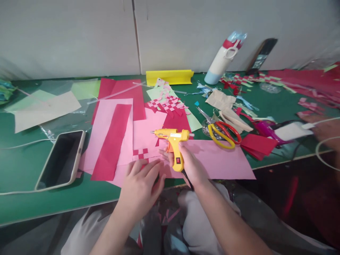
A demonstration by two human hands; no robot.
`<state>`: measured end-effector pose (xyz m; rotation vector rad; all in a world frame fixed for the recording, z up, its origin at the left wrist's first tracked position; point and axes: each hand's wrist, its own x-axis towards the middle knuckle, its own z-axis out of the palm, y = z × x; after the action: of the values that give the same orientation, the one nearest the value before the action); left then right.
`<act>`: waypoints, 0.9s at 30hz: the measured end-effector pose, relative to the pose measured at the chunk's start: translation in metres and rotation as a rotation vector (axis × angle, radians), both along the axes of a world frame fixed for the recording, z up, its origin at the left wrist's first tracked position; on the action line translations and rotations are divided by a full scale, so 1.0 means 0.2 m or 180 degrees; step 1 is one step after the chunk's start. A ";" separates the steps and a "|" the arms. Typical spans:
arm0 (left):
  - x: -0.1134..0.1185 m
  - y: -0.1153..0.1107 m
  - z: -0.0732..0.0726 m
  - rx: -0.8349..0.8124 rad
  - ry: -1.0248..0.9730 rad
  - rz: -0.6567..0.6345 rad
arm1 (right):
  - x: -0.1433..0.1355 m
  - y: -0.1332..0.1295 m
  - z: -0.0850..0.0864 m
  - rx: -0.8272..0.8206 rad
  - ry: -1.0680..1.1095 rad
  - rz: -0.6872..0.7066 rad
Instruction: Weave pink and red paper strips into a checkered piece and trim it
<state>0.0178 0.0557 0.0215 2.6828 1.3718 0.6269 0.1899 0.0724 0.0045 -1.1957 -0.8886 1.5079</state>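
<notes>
My right hand [190,164] is closed around the handle of a yellow glue gun [176,141], whose nozzle points left. Its black cord runs down past my wrist. Just left of it, my left hand [140,179] lies palm down at the near edge of the pink paper, its curled fingers at a small red-and-pink woven piece [140,153]. What is under those fingertips is hidden. Pink sheets [220,159] lie beneath both hands, and a dark pink strip [113,141] rests on the pink paper to the left. Beyond the gun are more checkered woven pieces [170,103].
Yellow-and-red scissors [223,132] lie right of the gun. A phone [61,159] with cables is at the left. A bottle [224,58] and a yellow folded strip [170,77] stand by the wall. Another person's blurred arm [328,132] reaches in at the right.
</notes>
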 end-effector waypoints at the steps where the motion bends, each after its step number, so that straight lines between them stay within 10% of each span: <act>1: -0.01 0.01 0.01 0.0005 -0.0085 0.0165 | 0.01 0.00 0.01 0.0005 0.0167 -0.0059; 6: -0.08 0.09 0.04 0.0163 0.0163 0.0981 | 0.12 0.01 0.11 0.0178 -0.0133 -0.0172; 17: -0.07 0.22 0.09 -0.0481 0.0434 0.0796 | 0.31 0.11 0.21 0.1680 -0.4555 0.0265; 27: -0.32 0.34 0.27 -0.2178 -0.2191 0.0884 | 0.32 0.15 0.19 0.1758 -0.5315 0.0480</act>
<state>-0.0470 0.1227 0.0757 1.5590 1.4003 0.8065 0.2533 0.1022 0.0429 -1.8209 -2.2540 -0.0627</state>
